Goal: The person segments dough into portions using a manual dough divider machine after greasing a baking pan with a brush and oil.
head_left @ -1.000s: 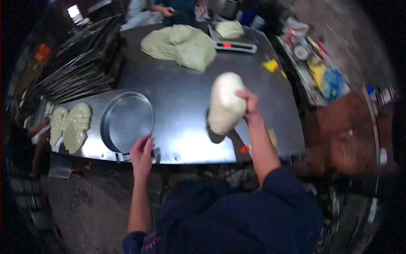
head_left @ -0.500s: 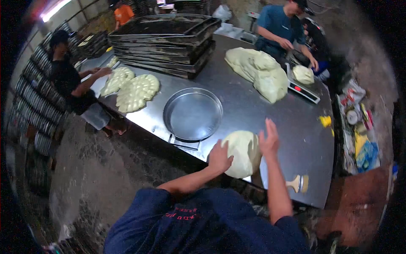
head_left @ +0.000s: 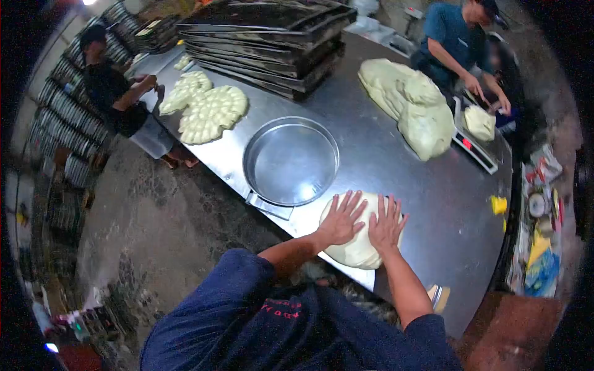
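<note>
Both hands lie flat and open, fingers spread, pressing side by side on top of the dough lump (head_left: 354,252) — left hand (head_left: 341,219) at its 10 o'clock, right hand (head_left: 387,226) at its 1 o'clock. The lump sits on the steel table (head_left: 371,157) at the near edge. Half a second ago the left hand cupped the lump's side and the right was lifted, barely touching; a second ago the right hand alone held the lump up off the table while the left was by the pan's rim.

From the lump, the round pan (head_left: 291,162) lies just beside it at 10 o'clock, empty. A big dough mass (head_left: 411,105) lies well apart at 12 to 1 o'clock, and past it a scale (head_left: 475,150) bears a smaller piece (head_left: 479,122), where a person in blue (head_left: 455,31) reaches. Stacked trays (head_left: 266,34) stand at 11 o'clock, shaped dough rounds (head_left: 210,114) at 10 — a person in black (head_left: 108,86) is touching them. A yellow object (head_left: 498,204) sits at 3 o'clock, a brush (head_left: 439,297) at 5. Nothing lies between hands and lump.
</note>
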### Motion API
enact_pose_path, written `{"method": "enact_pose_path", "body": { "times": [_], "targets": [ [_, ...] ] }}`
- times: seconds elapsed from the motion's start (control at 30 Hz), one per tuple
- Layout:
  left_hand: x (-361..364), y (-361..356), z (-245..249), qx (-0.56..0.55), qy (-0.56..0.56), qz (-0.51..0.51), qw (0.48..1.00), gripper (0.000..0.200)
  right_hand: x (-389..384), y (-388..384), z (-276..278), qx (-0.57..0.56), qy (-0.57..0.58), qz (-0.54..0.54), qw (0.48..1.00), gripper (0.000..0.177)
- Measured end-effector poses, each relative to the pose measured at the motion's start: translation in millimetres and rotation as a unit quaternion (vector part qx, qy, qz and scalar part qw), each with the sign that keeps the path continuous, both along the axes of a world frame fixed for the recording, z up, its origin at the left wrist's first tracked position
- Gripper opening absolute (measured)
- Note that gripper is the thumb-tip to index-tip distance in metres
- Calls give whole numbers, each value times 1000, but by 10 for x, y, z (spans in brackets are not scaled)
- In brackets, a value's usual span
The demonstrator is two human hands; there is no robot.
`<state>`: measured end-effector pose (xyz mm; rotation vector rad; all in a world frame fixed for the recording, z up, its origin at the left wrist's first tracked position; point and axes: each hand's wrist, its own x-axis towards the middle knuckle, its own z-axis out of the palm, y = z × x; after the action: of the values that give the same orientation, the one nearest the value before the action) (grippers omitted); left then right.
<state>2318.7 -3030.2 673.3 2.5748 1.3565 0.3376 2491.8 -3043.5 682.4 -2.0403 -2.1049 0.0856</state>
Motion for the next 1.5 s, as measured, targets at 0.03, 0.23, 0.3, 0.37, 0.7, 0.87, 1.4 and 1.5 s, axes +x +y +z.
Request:
{"method": "enact_pose_path", "body": {
  "times": [0.03, 0.23, 0.3, 0.37, 0.7, 0.87, 1.4, 1.5],
  "targets": [
    [9, 43, 3, -15, 8, 6, 1000, 66, 36, 68, 10, 12, -1, 15, 1000, 61],
    [42, 454, -52, -182, 46, 4, 982, 78, 148, 543, 222, -224, 54, 5, 973, 68],
    [44, 650, 289, -277, 73, -6, 958, 74, 15, 585, 458, -280, 21, -21, 959, 65],
    [-103, 1170, -13, -384, -48, -63, 920, 64, -184, 315, -229, -34, -44, -17, 998, 63],
    [88, 447, -16, -176, -213, 96, 956, 45, 13, -1118, -3, 16, 675, -94, 731, 41],
    [93, 97, 415, -289, -235, 147, 916, 41, 119, -1710, 164, -133, 865, -215, 433, 48],
    [-1865, -1098, 1313, -336, -344, 81, 873, 58, -1365, -1942, 404, -76, 905, -53, 416, 41],
    [-2058, -1172, 1121, -613, -447, 128, 638, 85, -1617, -1823, 597, -85, 900, -42, 426, 41]
  ]
}}
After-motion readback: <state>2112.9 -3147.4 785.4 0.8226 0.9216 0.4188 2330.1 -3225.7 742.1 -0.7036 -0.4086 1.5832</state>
